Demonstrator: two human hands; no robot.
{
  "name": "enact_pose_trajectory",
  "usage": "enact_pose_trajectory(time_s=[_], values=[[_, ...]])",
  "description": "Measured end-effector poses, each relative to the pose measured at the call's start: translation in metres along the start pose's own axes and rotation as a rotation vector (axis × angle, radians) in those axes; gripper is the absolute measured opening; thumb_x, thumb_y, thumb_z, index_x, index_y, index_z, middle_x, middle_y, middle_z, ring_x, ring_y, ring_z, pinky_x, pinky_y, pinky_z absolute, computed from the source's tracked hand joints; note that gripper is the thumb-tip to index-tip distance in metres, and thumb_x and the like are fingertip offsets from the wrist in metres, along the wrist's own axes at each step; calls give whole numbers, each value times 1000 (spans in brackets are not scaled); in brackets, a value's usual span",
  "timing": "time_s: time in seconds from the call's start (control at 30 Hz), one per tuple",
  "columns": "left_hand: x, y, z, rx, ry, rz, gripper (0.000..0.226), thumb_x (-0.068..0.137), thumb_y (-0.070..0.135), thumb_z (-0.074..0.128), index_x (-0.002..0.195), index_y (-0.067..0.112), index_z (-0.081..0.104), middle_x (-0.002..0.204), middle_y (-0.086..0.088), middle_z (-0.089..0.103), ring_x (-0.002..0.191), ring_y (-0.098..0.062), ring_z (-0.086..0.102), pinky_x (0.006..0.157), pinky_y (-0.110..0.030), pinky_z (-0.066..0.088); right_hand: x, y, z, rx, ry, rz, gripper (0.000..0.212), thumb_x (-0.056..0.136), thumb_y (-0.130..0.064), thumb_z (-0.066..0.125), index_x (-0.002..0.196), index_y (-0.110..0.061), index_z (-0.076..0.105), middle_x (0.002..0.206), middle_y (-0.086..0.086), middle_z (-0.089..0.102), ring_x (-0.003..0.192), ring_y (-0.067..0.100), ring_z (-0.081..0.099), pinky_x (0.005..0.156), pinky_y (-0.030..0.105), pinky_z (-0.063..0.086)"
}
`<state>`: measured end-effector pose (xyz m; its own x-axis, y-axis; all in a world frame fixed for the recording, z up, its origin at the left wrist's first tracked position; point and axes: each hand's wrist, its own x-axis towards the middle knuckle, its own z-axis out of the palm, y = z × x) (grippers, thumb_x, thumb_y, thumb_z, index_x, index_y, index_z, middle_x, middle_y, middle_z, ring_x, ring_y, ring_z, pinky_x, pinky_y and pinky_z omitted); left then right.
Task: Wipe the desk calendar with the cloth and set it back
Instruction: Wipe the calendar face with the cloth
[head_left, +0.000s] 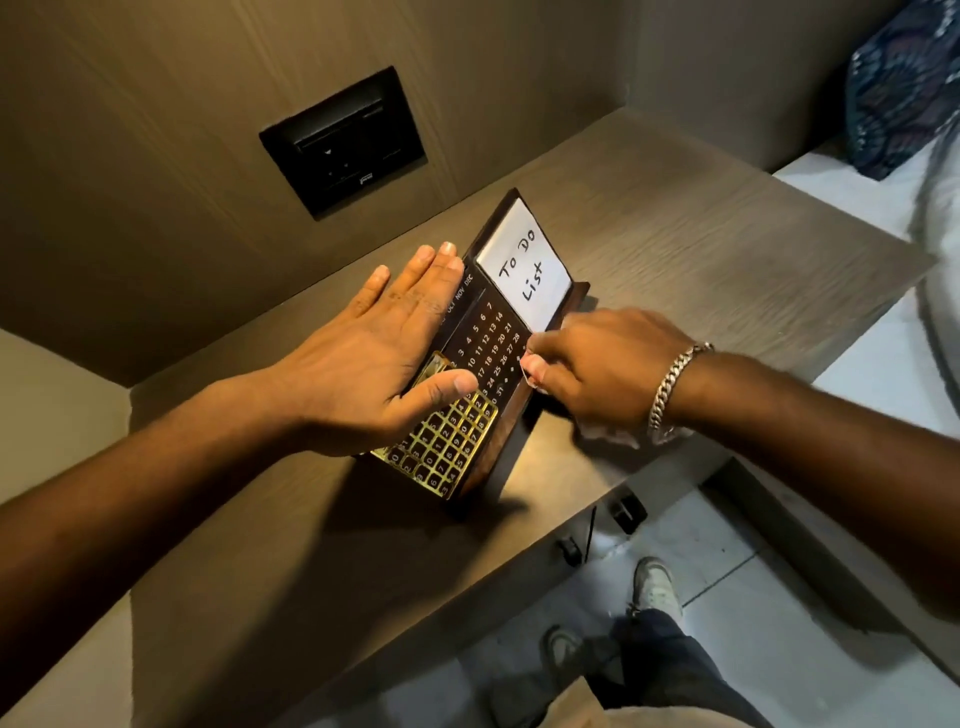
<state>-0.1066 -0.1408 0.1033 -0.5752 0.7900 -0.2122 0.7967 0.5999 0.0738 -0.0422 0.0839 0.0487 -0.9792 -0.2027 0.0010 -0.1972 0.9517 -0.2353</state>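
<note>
The desk calendar (488, 338) is a dark brown stand with white date numbers, a gold grid frame (452, 447) and a white "To Do List" card (524, 265). It stands tilted on the wooden desk (701, 249). My left hand (374, 358) lies flat along its left edge with fingers straight and the thumb pressed on the front, steadying it. My right hand (597, 369), wearing a silver bracelet, is closed on a pale cloth (605, 434) against the calendar's right edge. The cloth is blurred and mostly hidden under the hand.
A black switch panel (343, 143) is set in the wall behind the desk. The desk's front edge runs just below the calendar, with tiled floor and my shoes (654, 582) beneath. A white bed with a patterned pillow (898, 83) sits at right.
</note>
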Motion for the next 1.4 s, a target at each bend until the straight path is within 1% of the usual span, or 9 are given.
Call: enact_pose_trajectory(time_s=[0.4, 0.63, 0.77, 0.87, 1.03, 1.13, 1.2, 1.3, 1.4], values=[[0, 2, 2, -16, 12, 30, 95, 82, 77, 12, 150, 20, -22, 161, -1, -25, 146, -6, -27, 121, -35, -13, 5, 36, -10, 131, 21, 57, 38, 91, -52, 47, 111, -32, 72, 103, 1, 74, 76, 21, 58, 64, 30, 38], [-4, 8, 5, -100, 37, 23, 95, 81, 77, 11, 150, 21, -22, 161, 1, -27, 145, -3, -28, 121, -33, -13, -9, -6, 3, 156, -17, 34, 39, 93, -51, 36, 104, -31, 68, 85, -7, 66, 78, 22, 63, 65, 33, 44], [-4, 8, 3, -89, 31, 25, 94, 82, 76, 12, 150, 22, -22, 160, 2, -27, 144, -1, -29, 120, -32, -15, -8, 1, -6, 9, -9, 20, 38, 94, -51, 35, 113, -37, 65, 85, -2, 56, 77, 20, 54, 67, 34, 42], [-2, 9, 3, -92, 28, 26, 92, 83, 74, 13, 150, 22, -22, 160, 2, -27, 144, -1, -29, 121, -34, -14, -2, 7, -11, -120, -20, 22, 38, 94, -49, 35, 115, -35, 64, 99, 5, 65, 80, 23, 55, 66, 33, 37], [-1, 11, 5, -116, 40, 14, 93, 82, 76, 13, 150, 23, -22, 161, 2, -26, 145, -3, -27, 121, -35, -13, -15, -3, 2, 294, -83, 81, 34, 91, -51, 45, 104, -32, 70, 87, -4, 73, 83, 20, 66, 71, 32, 50], [-2, 11, 4, -89, 38, 12, 93, 82, 76, 11, 150, 21, -21, 161, 0, -25, 146, -4, -27, 122, -37, -12, -28, -19, 16, 554, -139, 99, 37, 82, -53, 53, 106, -35, 74, 100, -6, 77, 89, 10, 69, 84, 37, 56], [-3, 12, 3, -65, 30, 9, 93, 82, 76, 9, 150, 21, -22, 161, 0, -25, 146, -5, -28, 122, -37, -12, -34, -20, 20, 698, -44, 139, 38, 77, -50, 57, 105, -32, 76, 101, -8, 78, 90, 5, 70, 86, 37, 57], [-2, 13, 2, -44, 35, 27, 92, 83, 74, 9, 150, 20, -21, 161, -1, -25, 146, -5, -28, 121, -36, -13, -30, -18, 15, 935, 292, 199, 36, 81, -41, 62, 112, -27, 74, 105, -5, 76, 94, 7, 70, 84, 39, 59], [-1, 16, 3, -60, 37, 39, 90, 84, 71, 13, 150, 19, -21, 161, 0, -24, 146, -4, -27, 121, -34, -14, -17, -30, 17, 754, 512, 119, 40, 87, -37, 62, 126, -29, 65, 106, -1, 72, 94, 11, 66, 81, 33, 56]])
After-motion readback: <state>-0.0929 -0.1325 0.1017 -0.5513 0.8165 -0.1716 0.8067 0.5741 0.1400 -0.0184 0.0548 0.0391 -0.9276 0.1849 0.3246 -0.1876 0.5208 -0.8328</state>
